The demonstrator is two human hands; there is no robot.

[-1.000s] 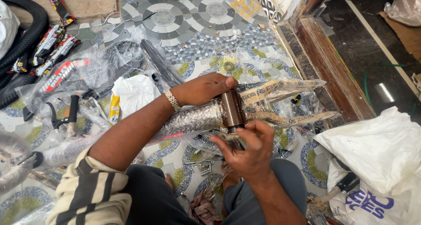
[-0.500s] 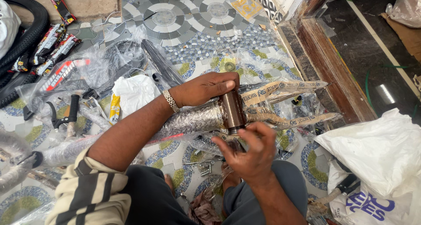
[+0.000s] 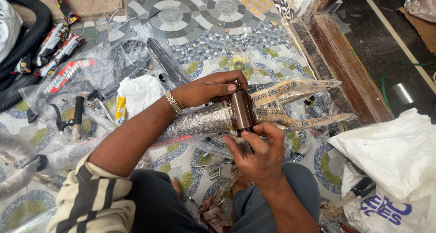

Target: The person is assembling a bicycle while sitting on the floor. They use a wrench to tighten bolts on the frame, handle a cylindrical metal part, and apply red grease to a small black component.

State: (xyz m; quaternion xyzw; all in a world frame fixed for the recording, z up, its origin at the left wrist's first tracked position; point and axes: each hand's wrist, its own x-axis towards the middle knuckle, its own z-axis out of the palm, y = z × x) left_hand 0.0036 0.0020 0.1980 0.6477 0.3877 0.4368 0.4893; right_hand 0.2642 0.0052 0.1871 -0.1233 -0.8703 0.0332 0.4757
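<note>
The brown metal cylinder (image 3: pixel 243 110), a short tube standing crosswise on a wrapped bicycle frame (image 3: pixel 200 122), is serving as the landmark. It is lying above the person's lap, over the patterned tile floor (image 3: pixel 200 38).

The left hand (image 3: pixel 206 88) is reaching in from the left of the cylinder and closing over its top edge, fingers curled on the rim. The right hand (image 3: pixel 259 153) is coming up from below the cylinder, thumb and fingertips pinching its lower end.

Handling, as a judgement: the cylinder looks rigid, smooth and fairly heavy with the frame attached, so bare metal may slip. The textured silver wrap to its left is offering the surer hold. The 2 paper-wrapped tubes (image 3: pixel 295 85) running right of the cylinder appear stiff, but their wrap looks thin and easy to tear.

Left of the cylinder are lying clear plastic bags (image 3: pixel 86 69). To its far right is sitting a white bag (image 3: pixel 395 156).
</note>
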